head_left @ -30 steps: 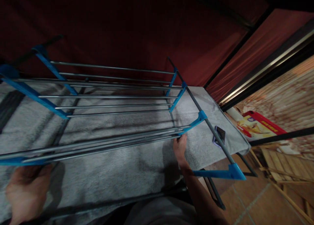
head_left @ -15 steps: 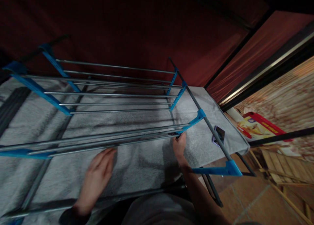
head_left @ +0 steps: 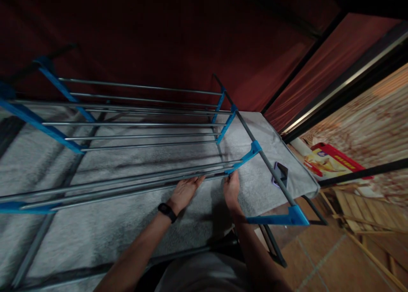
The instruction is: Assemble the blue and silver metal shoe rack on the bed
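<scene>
A metal rack with grey tubes (head_left: 143,147) and blue plastic brackets lies across a grey fleecy cover (head_left: 197,211). My right hand (head_left: 231,190) is closed at the lower end of a blue bracket (head_left: 242,160), where the nearest rods meet it; its fingertips are partly hidden. To its left, my left hand (head_left: 185,193), with a black wristband (head_left: 167,212), lies with fingers stretched along the lowest near rod (head_left: 127,194), seeming to touch it. Another blue bracket (head_left: 280,219) sticks out over my right forearm.
A phone (head_left: 280,175) rests on the cover beneath the side tube at the right. Behind the rack hangs a dark red curtain (head_left: 143,37). A red and yellow box (head_left: 334,160) and a wooden folding piece (head_left: 366,209) stand by the tiled floor (head_left: 318,258).
My left hand has moved right and up along the near rods, closer to my right hand. The right hand stays at the bracket. The whole view has shifted slightly.
</scene>
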`<state>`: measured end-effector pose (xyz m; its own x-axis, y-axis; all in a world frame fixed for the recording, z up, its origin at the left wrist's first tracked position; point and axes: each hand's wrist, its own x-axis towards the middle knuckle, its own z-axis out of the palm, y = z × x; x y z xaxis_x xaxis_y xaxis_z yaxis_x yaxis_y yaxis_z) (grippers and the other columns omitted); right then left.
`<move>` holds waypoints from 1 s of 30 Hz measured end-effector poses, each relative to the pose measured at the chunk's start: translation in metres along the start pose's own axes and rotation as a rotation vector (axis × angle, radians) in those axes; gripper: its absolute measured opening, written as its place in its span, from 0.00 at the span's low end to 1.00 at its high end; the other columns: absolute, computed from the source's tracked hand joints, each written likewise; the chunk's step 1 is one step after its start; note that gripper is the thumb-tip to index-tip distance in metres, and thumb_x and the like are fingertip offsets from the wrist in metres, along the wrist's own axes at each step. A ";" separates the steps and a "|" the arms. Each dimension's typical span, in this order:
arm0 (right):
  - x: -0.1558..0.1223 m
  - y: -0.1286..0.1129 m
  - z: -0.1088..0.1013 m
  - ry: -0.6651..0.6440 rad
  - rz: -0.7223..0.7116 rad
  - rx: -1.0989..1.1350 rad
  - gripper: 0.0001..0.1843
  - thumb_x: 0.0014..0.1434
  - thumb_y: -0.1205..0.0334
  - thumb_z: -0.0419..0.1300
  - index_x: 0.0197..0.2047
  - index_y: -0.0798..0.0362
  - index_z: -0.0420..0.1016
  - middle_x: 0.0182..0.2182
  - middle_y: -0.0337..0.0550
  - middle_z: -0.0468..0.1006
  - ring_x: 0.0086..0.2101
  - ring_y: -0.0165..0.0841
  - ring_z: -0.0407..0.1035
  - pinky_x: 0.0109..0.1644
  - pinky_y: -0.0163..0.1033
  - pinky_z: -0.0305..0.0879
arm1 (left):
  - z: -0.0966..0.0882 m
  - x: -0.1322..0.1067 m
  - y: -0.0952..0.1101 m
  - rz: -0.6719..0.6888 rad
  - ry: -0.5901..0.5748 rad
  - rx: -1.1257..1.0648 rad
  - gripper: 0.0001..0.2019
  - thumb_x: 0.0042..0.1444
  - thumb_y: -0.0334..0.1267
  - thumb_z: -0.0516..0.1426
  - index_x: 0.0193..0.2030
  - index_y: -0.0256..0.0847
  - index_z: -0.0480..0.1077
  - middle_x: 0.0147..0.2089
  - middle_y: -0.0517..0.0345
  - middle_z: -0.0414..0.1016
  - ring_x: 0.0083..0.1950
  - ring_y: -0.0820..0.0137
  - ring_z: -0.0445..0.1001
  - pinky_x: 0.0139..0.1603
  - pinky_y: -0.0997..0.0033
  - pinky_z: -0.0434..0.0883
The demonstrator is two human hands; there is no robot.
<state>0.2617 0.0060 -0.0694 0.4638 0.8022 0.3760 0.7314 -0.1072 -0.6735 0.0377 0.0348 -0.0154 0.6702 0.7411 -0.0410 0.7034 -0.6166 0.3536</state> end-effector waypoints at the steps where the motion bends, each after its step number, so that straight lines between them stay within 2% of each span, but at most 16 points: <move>1: 0.000 0.001 0.000 0.001 -0.002 -0.010 0.19 0.60 0.67 0.49 0.54 0.55 0.67 0.49 0.55 0.73 0.51 0.41 0.67 0.59 0.49 0.63 | 0.001 0.000 -0.001 -0.003 -0.003 -0.002 0.30 0.61 0.22 0.47 0.70 0.43 0.57 0.59 0.49 0.74 0.58 0.61 0.74 0.59 0.61 0.70; 5: 0.000 0.003 0.000 0.000 -0.008 -0.063 0.21 0.60 0.67 0.49 0.56 0.56 0.66 0.49 0.56 0.73 0.51 0.42 0.67 0.58 0.51 0.64 | 0.003 0.000 -0.004 -0.005 -0.009 0.008 0.33 0.60 0.21 0.47 0.71 0.46 0.56 0.59 0.48 0.74 0.58 0.61 0.74 0.57 0.62 0.70; 8: 0.002 0.004 0.001 -0.017 -0.005 -0.057 0.21 0.59 0.67 0.50 0.56 0.56 0.66 0.49 0.56 0.73 0.51 0.43 0.67 0.58 0.51 0.64 | 0.002 0.002 -0.004 0.007 -0.019 0.028 0.34 0.60 0.22 0.48 0.72 0.48 0.54 0.56 0.50 0.75 0.53 0.62 0.77 0.53 0.63 0.72; 11: 0.004 0.005 0.001 -0.019 0.002 -0.044 0.21 0.59 0.67 0.50 0.55 0.55 0.66 0.49 0.56 0.74 0.50 0.43 0.68 0.57 0.50 0.65 | -0.001 0.005 -0.001 -0.015 -0.025 0.030 0.28 0.65 0.29 0.46 0.71 0.50 0.55 0.53 0.50 0.77 0.49 0.61 0.79 0.48 0.62 0.73; 14: 0.005 0.007 0.002 -0.015 0.017 -0.031 0.20 0.59 0.67 0.49 0.54 0.54 0.67 0.48 0.55 0.74 0.49 0.42 0.69 0.56 0.50 0.66 | -0.004 0.012 0.006 -0.012 -0.036 -0.016 0.23 0.69 0.34 0.44 0.68 0.44 0.60 0.53 0.47 0.78 0.50 0.59 0.79 0.49 0.61 0.74; 19: 0.008 0.008 0.002 -0.038 -0.002 -0.008 0.22 0.57 0.68 0.49 0.56 0.54 0.66 0.49 0.55 0.74 0.48 0.43 0.69 0.56 0.52 0.66 | -0.001 0.037 0.027 0.110 -0.011 -0.131 0.24 0.65 0.26 0.44 0.66 0.39 0.61 0.65 0.48 0.69 0.62 0.64 0.71 0.63 0.64 0.68; 22: 0.009 0.008 0.000 -0.053 0.004 0.011 0.25 0.56 0.69 0.49 0.57 0.55 0.65 0.49 0.54 0.75 0.46 0.42 0.70 0.54 0.51 0.67 | 0.004 0.060 0.045 0.161 -0.022 -0.164 0.24 0.63 0.24 0.45 0.66 0.38 0.60 0.67 0.49 0.66 0.66 0.65 0.67 0.67 0.66 0.65; 26: 0.011 0.008 -0.002 -0.083 0.053 -0.009 0.25 0.56 0.68 0.48 0.57 0.55 0.66 0.44 0.52 0.77 0.42 0.42 0.72 0.50 0.48 0.68 | 0.009 0.086 0.064 0.115 -0.043 -0.162 0.19 0.68 0.35 0.46 0.63 0.38 0.62 0.61 0.45 0.72 0.60 0.60 0.73 0.60 0.61 0.71; 28: 0.012 0.009 -0.003 -0.104 0.077 -0.010 0.26 0.56 0.69 0.48 0.58 0.55 0.65 0.42 0.50 0.78 0.41 0.42 0.72 0.48 0.46 0.69 | 0.010 0.093 0.068 0.074 -0.050 -0.151 0.19 0.69 0.40 0.45 0.63 0.39 0.63 0.58 0.43 0.74 0.57 0.56 0.75 0.56 0.58 0.73; 30: 0.013 0.010 -0.003 -0.111 0.078 0.003 0.27 0.56 0.69 0.47 0.58 0.55 0.65 0.42 0.50 0.78 0.41 0.42 0.72 0.47 0.45 0.69 | 0.011 0.095 0.068 0.056 -0.056 -0.141 0.19 0.70 0.41 0.45 0.63 0.40 0.63 0.57 0.42 0.75 0.55 0.55 0.76 0.54 0.57 0.74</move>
<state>0.2764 0.0138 -0.0689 0.4611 0.8515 0.2498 0.6936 -0.1702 -0.7000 0.1522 0.0606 -0.0052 0.7224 0.6881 -0.0682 0.6270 -0.6102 0.4842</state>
